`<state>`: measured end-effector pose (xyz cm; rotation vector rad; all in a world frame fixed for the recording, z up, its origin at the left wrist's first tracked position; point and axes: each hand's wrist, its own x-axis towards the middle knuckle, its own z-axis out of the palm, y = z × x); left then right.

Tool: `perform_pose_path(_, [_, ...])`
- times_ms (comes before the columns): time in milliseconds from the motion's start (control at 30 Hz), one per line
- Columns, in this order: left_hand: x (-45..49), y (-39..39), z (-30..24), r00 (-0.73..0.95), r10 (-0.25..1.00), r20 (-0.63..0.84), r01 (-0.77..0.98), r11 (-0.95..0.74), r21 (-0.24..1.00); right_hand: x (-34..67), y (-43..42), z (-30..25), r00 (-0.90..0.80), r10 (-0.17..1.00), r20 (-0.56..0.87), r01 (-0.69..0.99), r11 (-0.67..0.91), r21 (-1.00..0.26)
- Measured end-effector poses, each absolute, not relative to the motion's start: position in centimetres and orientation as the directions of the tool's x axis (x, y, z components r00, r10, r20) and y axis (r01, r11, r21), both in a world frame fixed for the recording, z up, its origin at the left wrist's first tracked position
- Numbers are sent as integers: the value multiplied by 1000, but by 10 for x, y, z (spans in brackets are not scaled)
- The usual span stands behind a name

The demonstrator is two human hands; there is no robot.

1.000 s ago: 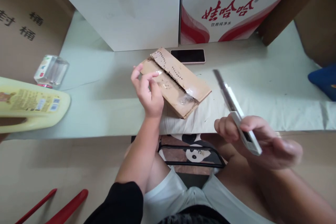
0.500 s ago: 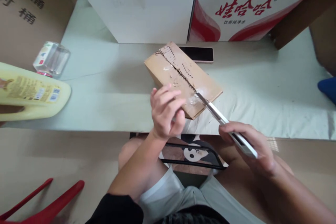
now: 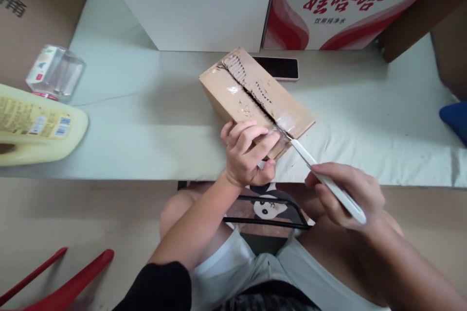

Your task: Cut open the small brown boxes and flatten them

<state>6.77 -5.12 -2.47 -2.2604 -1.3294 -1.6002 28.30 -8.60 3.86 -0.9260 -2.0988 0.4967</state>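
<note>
1. Cardboard box [image 3: 255,95] is lying on the table [image 3: 146,126], near its near edge.
2. Its near end is being gripped by the left hand [image 3: 248,155].
3. A knife [image 3: 321,175] is being held by the right hand [image 3: 346,194], blade at the taped seam.

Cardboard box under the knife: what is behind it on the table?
A dark phone lies flat behind the cardboard box, its left end covered by the box. Beyond stand a white carton and a red-printed carton.

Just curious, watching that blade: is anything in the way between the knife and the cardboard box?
Nothing visible does: the knife tip sits at the seam of the cardboard box. The left hand grips the near corner right beside the blade.
</note>
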Motion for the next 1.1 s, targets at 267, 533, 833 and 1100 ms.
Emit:
perform_pose_path(267, [72, -47, -23, 71, 555, 829, 728, -597, 337, 277, -84, 41, -465, 631, 621, 476, 770, -425])
perform_pose_path(533, [74, -46, -23, 53, 546, 836, 730, -593, 341, 276, -84, 53, -446, 691, 570, 514, 718, -469])
perform_pose_path(833, [72, -48, -22, 73, 573, 816, 741, -579, 341, 266, -88, 53, -407, 739, 537, 611, 657, -441])
perform_pose_path(1100, [70, -47, -22, 86, 567, 819, 756, -573, 316, 270, -93, 61, -452, 685, 572, 617, 703, -354])
